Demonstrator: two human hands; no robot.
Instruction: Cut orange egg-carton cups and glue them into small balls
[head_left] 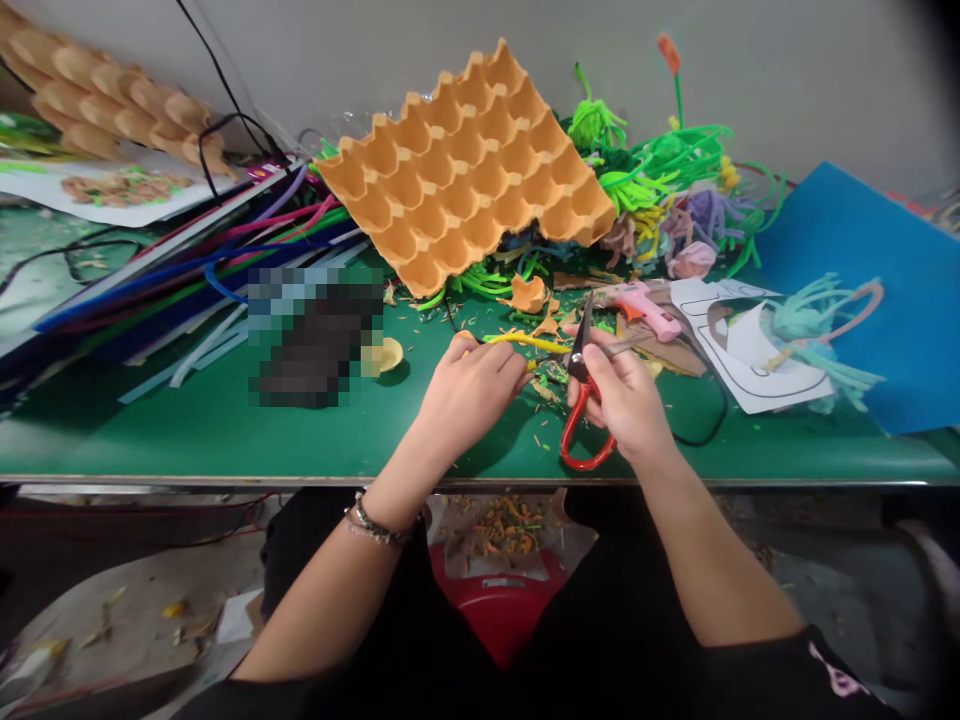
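While long pipe cleaners (262, 226) lie roughly side by side at the left of the frame, presumably so single stems pull free, a dark blurred-out object and a small yellowish cup (390, 356) sit nearer the centre, apart from the hands. Across the top centre, an egg tray (450, 185) leans back over green stems, perhaps to spare table (300, 448) space. At the middle of the frame, the left hand (474, 385) has its fingers closed on a yellow pipe cleaner (526, 340), its free end pointing right, which seems to offer it to the scissors (582, 365). The right hand (628, 395) grips these near the pivot, one blade pointing up; whether a finger passes through the red loop I cannot tell. Just beyond, right of centre, a pink glue gun (651, 310) lies seemingly within reach. Outlined white paper (787, 380) and a blue sheet (862, 250) spread toward the right edge, apparently kept off the littered middle.
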